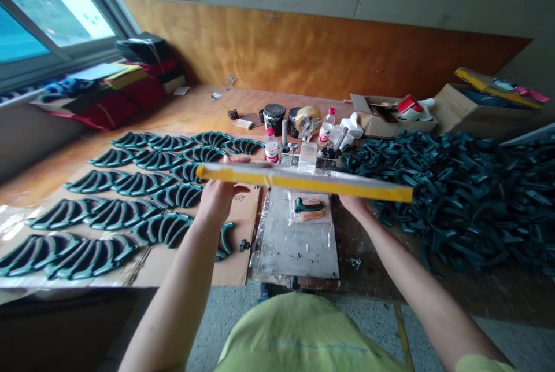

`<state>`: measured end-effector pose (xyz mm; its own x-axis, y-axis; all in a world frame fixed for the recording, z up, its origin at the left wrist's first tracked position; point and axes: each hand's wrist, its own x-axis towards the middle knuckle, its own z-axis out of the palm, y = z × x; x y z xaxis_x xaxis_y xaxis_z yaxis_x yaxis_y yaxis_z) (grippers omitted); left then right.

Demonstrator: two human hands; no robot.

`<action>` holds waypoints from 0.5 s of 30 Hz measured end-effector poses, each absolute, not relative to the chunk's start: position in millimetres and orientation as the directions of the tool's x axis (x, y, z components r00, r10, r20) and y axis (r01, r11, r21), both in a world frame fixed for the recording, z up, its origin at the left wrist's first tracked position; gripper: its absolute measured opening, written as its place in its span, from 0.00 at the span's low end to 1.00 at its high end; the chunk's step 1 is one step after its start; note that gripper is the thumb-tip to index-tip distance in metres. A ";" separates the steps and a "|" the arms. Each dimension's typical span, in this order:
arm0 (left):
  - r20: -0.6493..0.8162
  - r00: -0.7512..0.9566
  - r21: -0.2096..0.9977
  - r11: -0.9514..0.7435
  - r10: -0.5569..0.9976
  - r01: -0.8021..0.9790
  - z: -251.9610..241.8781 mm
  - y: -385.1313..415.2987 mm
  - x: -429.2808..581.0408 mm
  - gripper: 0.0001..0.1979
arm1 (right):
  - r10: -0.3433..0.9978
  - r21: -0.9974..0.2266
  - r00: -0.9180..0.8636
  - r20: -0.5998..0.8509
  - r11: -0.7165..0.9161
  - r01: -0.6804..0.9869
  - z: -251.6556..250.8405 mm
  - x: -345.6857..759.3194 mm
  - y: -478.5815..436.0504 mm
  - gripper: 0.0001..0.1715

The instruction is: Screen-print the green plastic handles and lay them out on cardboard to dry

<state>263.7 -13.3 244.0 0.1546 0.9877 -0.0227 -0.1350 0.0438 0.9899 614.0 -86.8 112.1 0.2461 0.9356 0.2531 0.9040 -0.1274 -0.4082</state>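
Observation:
A flat screen-printing frame (312, 186) with a yellow edge is held up nearly edge-on in front of me, tilted slightly down to the right. Near its left end, my left hand (218, 194) grips it, some fingers showing above and below the edge. My right hand (353, 204) supports the right part from underneath, its fingers mostly hidden by the frame. Below lies a grey metal plate (297, 245). A dark green curved handle (309, 205) rests in a small jig on that plate, beside a tan piece (312, 215).
Rows of green handles (117, 214) lie fanned on cardboard at left. A large heap of similar parts (468, 204) covers the right side. Behind the plate stand clamps (307, 157), red-capped bottles (272, 147), black tubs (274, 119), tape (307, 121) and open boxes (396, 123).

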 end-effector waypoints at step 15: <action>-0.660 0.362 0.694 0.719 0.659 -0.043 117.1 -136.3 300.2 0.24 | 0.885 -0.313 -0.319 0.339 0.426 0.849 100.3 479.7 -159.8 0.09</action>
<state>300.2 -136.3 117.1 0.3615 0.6588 -0.6598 -0.0431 0.7187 0.6940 479.7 -159.8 100.3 -0.3187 0.8851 0.3391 0.8492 0.4256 -0.3125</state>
